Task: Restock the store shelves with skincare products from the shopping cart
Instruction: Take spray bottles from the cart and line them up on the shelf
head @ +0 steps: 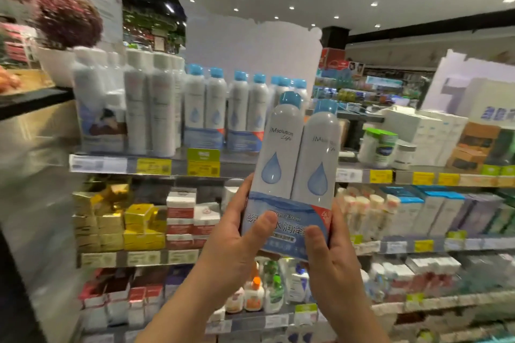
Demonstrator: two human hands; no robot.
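Both hands hold one twin pack of spray bottles (295, 175) upright in front of the shelving. Left hand (237, 234): fingers wrapped round the left edge of the pack, thumb laid flat across the blue printed band at its base. Right hand (328, 253): thumb pressed on the front lower right corner, fingers curled behind the pack and out of sight.

Pack: two white bottles with light blue caps, each printed with a blue droplet, joined at the bottom by a blue and white sleeve with a red corner. It is held clear of the shelves, its caps level with the top shelf (156, 166).

Top shelf: a row of matching twin packs (206, 108) stands just left of and behind the held pack. Further left stand taller white spray cans (150, 108). To the right of the held pack, a white jar with a green lid (379, 147) and stacked white boxes (423, 131).

Second shelf: yellow and gold boxes (133, 220) at left, red and white boxes (181, 211) beside them, pale tubes and blue-topped boxes (418, 211) at right.

Yellow price tags (153, 166) line the shelf edges. A potted purple plant (67, 17) stands at upper left. Lower shelves are blurred; contents cannot be identified with certainty.
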